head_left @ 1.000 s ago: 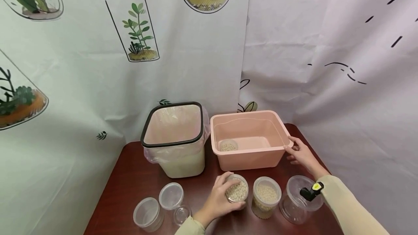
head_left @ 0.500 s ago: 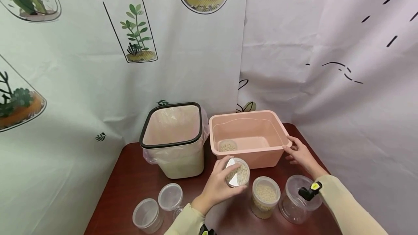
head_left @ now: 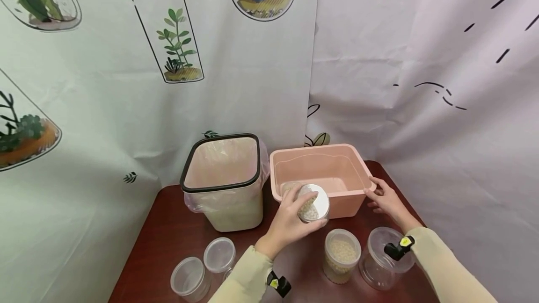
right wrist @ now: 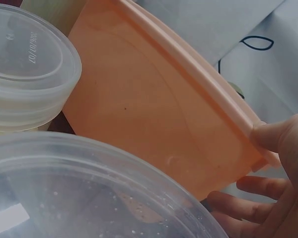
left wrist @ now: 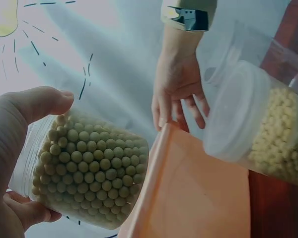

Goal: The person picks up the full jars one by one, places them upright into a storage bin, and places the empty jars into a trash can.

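Observation:
My left hand (head_left: pixel 286 223) grips a clear jar (head_left: pixel 313 207) of pale round beans around its side. The jar is raised off the table, overlapping the front edge of a pink plastic tub (head_left: pixel 347 205) in the head view. Tightly packed beans show through the jar wall (left wrist: pixel 97 171) in the left wrist view. My right hand (head_left: pixel 385 202) holds the tub's front right corner, with the thumb on the rim and fingers below, as the right wrist view shows. A smaller bean container (head_left: pixel 289 185) inside the tub is partly hidden by my left hand.
A lidded jar of beans (head_left: pixel 342 256) and a large clear lidded jar (head_left: pixel 384 258) stand in front of the tub. A lined bin with a black rim (head_left: pixel 219 187) is left of it. Clear containers (head_left: pixel 189 277) sit at the front left.
My left hand has lifted the bean jar from the table and carried it up and forward to the tub's front edge, tilting it. The right hand stays on the tub corner.

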The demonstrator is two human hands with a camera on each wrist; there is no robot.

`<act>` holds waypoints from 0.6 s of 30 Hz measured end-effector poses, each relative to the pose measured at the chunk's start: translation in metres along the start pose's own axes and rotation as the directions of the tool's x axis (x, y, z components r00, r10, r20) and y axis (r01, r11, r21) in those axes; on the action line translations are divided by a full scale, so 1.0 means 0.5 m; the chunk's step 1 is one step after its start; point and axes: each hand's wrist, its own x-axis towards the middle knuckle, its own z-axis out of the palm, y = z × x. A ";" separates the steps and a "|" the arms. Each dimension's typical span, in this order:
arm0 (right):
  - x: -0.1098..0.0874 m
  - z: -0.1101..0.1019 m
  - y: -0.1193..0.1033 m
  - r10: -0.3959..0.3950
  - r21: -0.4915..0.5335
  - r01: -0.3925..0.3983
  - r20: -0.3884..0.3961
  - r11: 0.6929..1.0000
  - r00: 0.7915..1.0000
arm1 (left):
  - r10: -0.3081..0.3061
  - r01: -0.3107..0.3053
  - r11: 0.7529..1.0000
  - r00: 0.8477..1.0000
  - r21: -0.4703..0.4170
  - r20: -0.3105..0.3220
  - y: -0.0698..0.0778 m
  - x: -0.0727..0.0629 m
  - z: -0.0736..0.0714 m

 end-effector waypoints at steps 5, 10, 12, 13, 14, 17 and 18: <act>-0.001 -0.001 0.001 -0.007 -0.010 0.007 0.001 1.000 1.000 | 0.036 -0.035 0.999 0.998 0.030 -0.050 -0.002 0.032 0.011; 0.000 0.001 0.001 -0.009 -0.011 0.009 -0.011 1.000 1.000 | 0.014 -0.010 0.999 0.996 0.044 -0.092 -0.008 0.066 0.026; -0.001 0.002 0.001 -0.007 -0.011 0.007 0.004 1.000 1.000 | 0.008 -0.003 0.999 0.994 0.046 -0.110 -0.011 0.076 0.030; -0.001 0.003 0.001 -0.005 -0.011 0.005 0.011 1.000 1.000 | 0.001 0.004 0.999 0.993 0.040 -0.116 -0.013 0.081 0.032; -0.001 0.003 0.000 -0.003 -0.007 0.003 0.014 1.000 1.000 | -0.009 0.013 0.999 0.993 0.029 -0.119 -0.016 0.085 0.033; -0.002 0.002 -0.001 -0.004 -0.015 0.004 0.008 1.000 1.000 | -0.047 0.047 0.999 0.992 0.003 -0.116 -0.024 0.098 0.038; -0.003 0.002 -0.001 -0.005 -0.018 0.005 0.003 1.000 1.000 | -0.059 0.059 0.998 0.992 -0.006 -0.114 -0.027 0.103 0.041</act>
